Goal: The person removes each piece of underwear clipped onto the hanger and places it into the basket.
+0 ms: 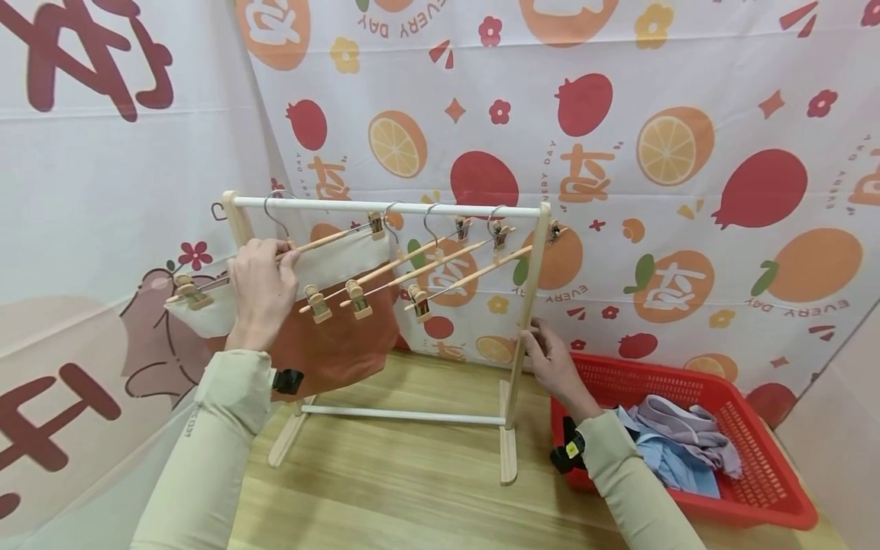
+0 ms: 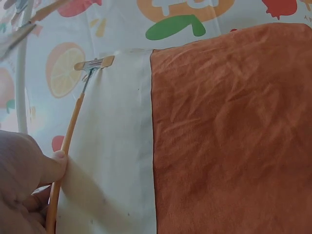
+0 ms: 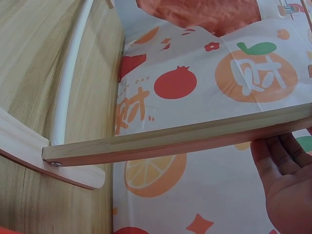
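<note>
In the head view my left hand (image 1: 264, 286) pinches the wooden bar of a clip hanger (image 1: 323, 239), whose hook is at the top rail of a small drying rack (image 1: 385, 206). Clipped to this hanger is a rust-coloured garment (image 1: 344, 336) with a wide white band (image 2: 112, 146) along its top. The left wrist view shows thumb and fingers round the bar, below one clip (image 2: 95, 63). My right hand (image 1: 553, 363) holds the rack's right post (image 1: 525, 321) partway up, thumb in front; its fingers reach the post edge in the right wrist view.
Several bare clip hangers (image 1: 440, 263) hang slanted to the right of the garment. A red plastic basket (image 1: 763, 489) with crumpled blue and lilac clothes (image 1: 681, 439) stands right of the rack on the wooden table (image 1: 399, 489). Fruit-printed cloth (image 1: 426, 92) hangs close behind.
</note>
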Demonstrator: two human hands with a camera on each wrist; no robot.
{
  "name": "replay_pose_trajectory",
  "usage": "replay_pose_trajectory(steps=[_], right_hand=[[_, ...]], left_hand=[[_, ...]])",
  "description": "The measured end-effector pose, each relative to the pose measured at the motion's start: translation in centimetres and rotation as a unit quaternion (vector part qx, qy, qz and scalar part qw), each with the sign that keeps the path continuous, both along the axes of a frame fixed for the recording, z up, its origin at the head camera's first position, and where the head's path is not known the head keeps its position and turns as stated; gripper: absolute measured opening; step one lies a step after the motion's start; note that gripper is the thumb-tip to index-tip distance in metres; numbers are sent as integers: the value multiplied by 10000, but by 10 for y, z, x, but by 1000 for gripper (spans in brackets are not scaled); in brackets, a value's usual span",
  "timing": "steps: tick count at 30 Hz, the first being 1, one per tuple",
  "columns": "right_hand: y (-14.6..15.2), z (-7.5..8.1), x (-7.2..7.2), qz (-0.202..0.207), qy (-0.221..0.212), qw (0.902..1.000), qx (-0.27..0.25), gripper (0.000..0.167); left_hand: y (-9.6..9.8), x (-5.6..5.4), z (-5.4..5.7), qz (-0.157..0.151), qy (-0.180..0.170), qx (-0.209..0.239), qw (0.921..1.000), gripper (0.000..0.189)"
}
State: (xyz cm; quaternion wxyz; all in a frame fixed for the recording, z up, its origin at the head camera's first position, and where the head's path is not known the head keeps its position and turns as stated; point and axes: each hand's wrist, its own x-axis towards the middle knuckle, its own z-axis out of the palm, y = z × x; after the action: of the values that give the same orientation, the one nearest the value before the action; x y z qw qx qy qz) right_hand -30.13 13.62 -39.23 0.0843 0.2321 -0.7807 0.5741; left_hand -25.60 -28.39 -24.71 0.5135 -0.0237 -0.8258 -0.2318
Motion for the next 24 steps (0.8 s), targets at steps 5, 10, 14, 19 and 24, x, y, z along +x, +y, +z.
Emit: replay_pose_trajectory(steps=[5, 10, 14, 19, 24], right_hand=[[1, -1, -1, -41, 14, 9999, 111, 40], [2, -2, -1, -6, -34, 10000, -13, 39], [1, -2, 0, 53, -38, 10000, -50, 40], [0, -1, 0, 59, -29, 10000, -14, 42], [1, -2, 0, 70, 20, 10000, -7, 41]], left_hand=[[2, 4, 4, -34, -25, -31, 10000, 19], [3, 7, 7, -96, -4, -126, 9999, 18], [2, 12, 8, -50, 5, -156, 9999, 18], [3, 23, 6, 64, -99, -220, 9997, 17], [3, 35, 0, 98, -109, -441, 9989, 15]])
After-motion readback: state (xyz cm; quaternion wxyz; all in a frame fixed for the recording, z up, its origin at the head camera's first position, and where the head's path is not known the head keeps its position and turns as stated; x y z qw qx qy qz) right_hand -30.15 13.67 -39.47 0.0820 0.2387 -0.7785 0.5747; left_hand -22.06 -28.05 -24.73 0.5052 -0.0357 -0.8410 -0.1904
